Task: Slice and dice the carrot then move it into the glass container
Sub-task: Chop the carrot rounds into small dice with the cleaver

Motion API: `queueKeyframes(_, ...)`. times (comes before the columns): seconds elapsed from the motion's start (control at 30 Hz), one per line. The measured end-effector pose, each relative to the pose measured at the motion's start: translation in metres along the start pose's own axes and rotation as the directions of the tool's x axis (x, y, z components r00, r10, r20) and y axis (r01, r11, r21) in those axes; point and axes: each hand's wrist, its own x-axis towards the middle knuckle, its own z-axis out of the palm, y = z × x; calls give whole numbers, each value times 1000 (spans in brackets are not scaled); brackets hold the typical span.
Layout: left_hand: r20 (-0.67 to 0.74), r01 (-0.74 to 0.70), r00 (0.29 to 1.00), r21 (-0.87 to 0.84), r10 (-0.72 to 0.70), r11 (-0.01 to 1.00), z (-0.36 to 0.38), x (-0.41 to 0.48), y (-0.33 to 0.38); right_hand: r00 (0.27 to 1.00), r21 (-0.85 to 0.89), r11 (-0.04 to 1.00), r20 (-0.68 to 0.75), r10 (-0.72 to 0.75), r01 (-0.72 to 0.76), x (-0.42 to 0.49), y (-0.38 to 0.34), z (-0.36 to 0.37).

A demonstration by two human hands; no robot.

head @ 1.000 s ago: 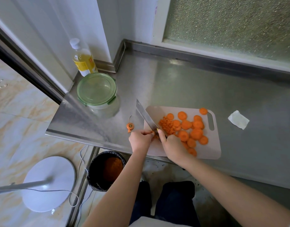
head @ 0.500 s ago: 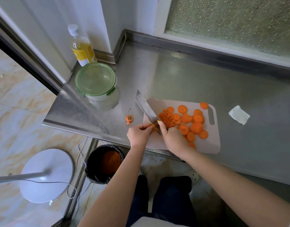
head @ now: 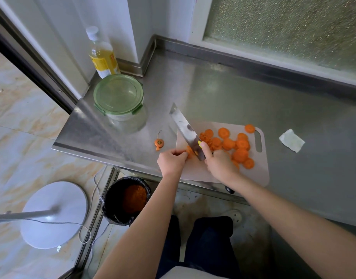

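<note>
Several round carrot slices (head: 236,144) and a small heap of diced carrot (head: 206,137) lie on a pale cutting board (head: 259,174). My right hand (head: 218,163) grips a cleaver (head: 185,127), forefinger laid along the blade, which points away to the left. My left hand (head: 172,160) pinches carrot pieces (head: 190,151) against the blade's left side at the board's near left corner. The glass container (head: 122,107) stands to the left with its green lid on.
A carrot top (head: 159,142) lies on the steel counter (head: 233,93) left of the board. An oil bottle (head: 102,55) stands behind the container. A crumpled tissue (head: 291,140) lies right of the board. Below the counter edge stands a black bin (head: 126,200).
The blade has shifted slightly as the cutting goes on at the board's near left corner; my left hand stays on the carrot pieces. The camera view has moved a little.
</note>
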Motion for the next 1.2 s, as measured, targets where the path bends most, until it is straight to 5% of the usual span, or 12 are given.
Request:
queueKeyframes(0.47,-13,-13,1000,9,13,1000,2,-2,1,999,70,998,50,-11,8,-3,4,4)
queueKeyframes(1.2,10,-40,999,45,40,998,1,-1,3,984,-68,998,176,14,-2,-8,-11,6)
